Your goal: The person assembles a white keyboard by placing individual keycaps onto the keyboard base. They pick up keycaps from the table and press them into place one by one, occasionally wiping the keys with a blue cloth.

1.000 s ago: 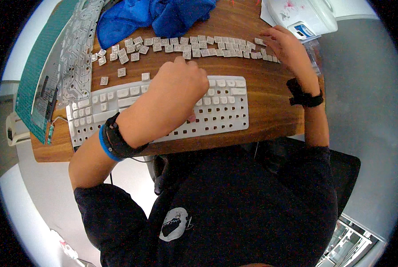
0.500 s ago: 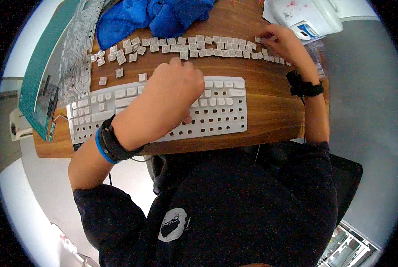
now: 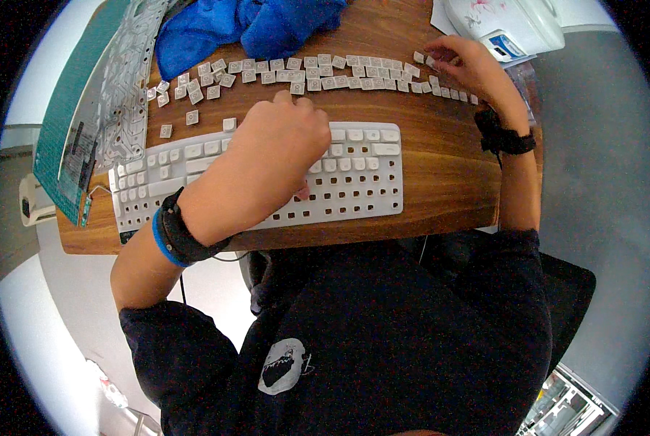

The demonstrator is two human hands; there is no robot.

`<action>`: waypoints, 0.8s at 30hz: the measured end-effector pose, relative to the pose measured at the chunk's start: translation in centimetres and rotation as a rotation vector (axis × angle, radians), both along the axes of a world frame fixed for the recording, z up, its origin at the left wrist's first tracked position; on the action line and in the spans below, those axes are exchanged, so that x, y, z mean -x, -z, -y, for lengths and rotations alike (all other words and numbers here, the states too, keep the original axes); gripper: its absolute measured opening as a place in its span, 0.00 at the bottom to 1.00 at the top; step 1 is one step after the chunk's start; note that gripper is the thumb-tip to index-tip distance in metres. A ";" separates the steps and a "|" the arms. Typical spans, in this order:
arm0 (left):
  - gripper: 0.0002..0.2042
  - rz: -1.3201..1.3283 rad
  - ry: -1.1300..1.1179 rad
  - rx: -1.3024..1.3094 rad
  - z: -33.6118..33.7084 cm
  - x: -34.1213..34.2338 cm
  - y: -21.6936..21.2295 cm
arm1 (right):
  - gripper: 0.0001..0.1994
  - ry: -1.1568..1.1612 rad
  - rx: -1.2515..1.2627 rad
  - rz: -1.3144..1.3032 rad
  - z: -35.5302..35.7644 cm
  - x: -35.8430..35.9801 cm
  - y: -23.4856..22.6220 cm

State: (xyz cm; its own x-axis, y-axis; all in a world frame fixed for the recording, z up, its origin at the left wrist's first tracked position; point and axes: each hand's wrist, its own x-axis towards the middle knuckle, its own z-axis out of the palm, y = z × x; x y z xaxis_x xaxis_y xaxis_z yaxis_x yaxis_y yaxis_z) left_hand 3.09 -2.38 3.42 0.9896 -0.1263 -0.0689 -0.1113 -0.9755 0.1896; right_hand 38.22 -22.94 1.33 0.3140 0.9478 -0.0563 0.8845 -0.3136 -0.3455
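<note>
A white keyboard (image 3: 383, 182) lies at the desk's front edge, with keycaps on its upper and left parts and bare square openings at the lower right. Over its middle is my left hand (image 3: 281, 138), back up and fingers curled under; whatever it holds is hidden beneath it. Loose white keycaps (image 3: 328, 83) spread in uneven rows behind the keyboard. At the right end of these rows, my right hand (image 3: 463, 62) has thumb and fingers bent around a small keycap (image 3: 432, 62). Just left of those fingertips sits another keycap (image 3: 418, 57), apart from the hand.
A blue cloth (image 3: 267, 29) is bunched at the back. On the left, a clear patterned sheet (image 3: 125, 94) overlaps a green cutting mat (image 3: 67, 138). A white container (image 3: 510, 25) stands at the back right. Single keycaps (image 3: 192, 117) lie close behind the keyboard.
My right hand has shifted slightly right, and a keycap now shows apart at its left. My left hand keeps nearly the same place over the keyboard. The whole view has shifted a little.
</note>
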 end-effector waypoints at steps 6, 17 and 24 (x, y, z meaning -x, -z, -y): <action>0.26 -0.008 -0.005 -0.042 0.3 -0.1 0.1 | 0.14 -0.076 -0.070 0.112 -0.5 -0.3 1.0; 0.37 -0.111 -0.018 -0.094 0.2 -0.2 -0.5 | 0.13 -0.002 0.118 -0.066 -3.6 4.8 -3.3; 0.28 0.000 0.004 -0.055 0.1 0.1 -0.1 | 0.11 -0.054 -0.003 0.082 -2.5 2.8 -0.9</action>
State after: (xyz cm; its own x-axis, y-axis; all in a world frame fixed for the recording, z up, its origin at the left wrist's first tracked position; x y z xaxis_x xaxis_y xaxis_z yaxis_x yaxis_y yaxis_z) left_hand 3.01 -2.46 3.55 0.9891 -0.1262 -0.0757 -0.1152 -0.9841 0.1355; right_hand 35.37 -20.48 2.22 0.2661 0.9635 -0.0296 0.9254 -0.2640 -0.2721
